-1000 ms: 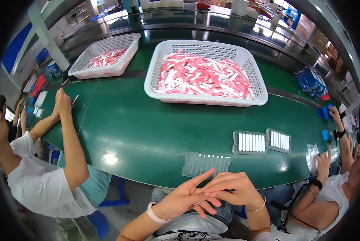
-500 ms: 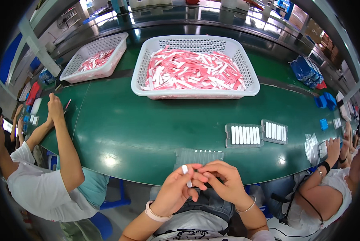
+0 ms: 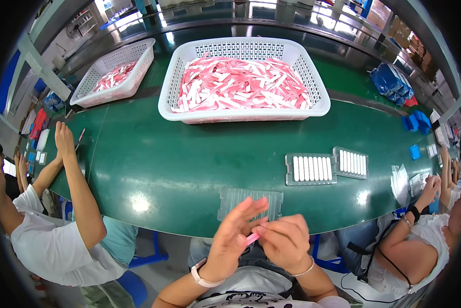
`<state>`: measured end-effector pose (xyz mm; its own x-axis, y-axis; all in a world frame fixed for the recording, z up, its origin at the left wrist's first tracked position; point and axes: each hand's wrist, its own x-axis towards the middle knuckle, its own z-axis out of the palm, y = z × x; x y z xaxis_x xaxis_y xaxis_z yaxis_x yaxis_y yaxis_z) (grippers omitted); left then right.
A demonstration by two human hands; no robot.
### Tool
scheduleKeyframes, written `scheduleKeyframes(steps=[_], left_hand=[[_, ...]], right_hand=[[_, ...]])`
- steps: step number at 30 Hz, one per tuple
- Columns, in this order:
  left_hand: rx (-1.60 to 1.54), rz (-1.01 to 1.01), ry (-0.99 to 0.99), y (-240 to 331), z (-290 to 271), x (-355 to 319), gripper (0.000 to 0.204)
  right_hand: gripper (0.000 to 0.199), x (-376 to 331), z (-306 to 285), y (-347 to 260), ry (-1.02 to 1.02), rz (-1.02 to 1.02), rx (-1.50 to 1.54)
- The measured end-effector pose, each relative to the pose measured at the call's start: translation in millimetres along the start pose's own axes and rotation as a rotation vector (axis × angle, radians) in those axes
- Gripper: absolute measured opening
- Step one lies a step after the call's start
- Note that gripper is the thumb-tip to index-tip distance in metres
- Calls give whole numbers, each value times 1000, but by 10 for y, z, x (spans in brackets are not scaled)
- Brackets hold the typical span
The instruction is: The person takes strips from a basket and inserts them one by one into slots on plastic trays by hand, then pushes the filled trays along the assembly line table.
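Between my hands is a slim pink strip, partly covered by fingers. My right hand pinches its upper end. My left hand has the thumb against the strip's lower end, while its upper fingers stretch out apart. Just beyond my hands lies a clear ribbed plastic tray, partly hidden by my left fingers. To its right, a clear case holds a row of several white sticks. A second case with white sticks adjoins it.
A large white basket heaped with pink and white strips stands ahead. Another basket sits far left. Co-workers' arms flank me on both sides. Clear plastic bags and blue packs lie at right.
The white stick seen in my left fingers no longer shows; a pink strip shows between my hands. My left fingers have straightened and my right hand has moved slightly down. The view has shifted a little.
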<state>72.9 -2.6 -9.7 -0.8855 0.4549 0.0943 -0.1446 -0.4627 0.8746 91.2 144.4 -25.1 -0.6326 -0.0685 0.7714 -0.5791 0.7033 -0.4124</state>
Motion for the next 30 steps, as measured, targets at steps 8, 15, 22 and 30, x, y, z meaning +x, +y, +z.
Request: scheduleKeyframes(steps=[8,15,22,30], left_hand=[[-79,8,105,-67,-175,-177,29],[110,41,199,1,-67,-204,39],[-95,-165,151,43,-63,-182,40],[457,-109,203,41,-254,57,32]], right_hand=[[23,-3,-147,48,-26,-208,-228],[22,23,-135,108,-4,66,102],[16,94,-228,174,-172,678,1135],[12,421,-282,472,-335,804,319]])
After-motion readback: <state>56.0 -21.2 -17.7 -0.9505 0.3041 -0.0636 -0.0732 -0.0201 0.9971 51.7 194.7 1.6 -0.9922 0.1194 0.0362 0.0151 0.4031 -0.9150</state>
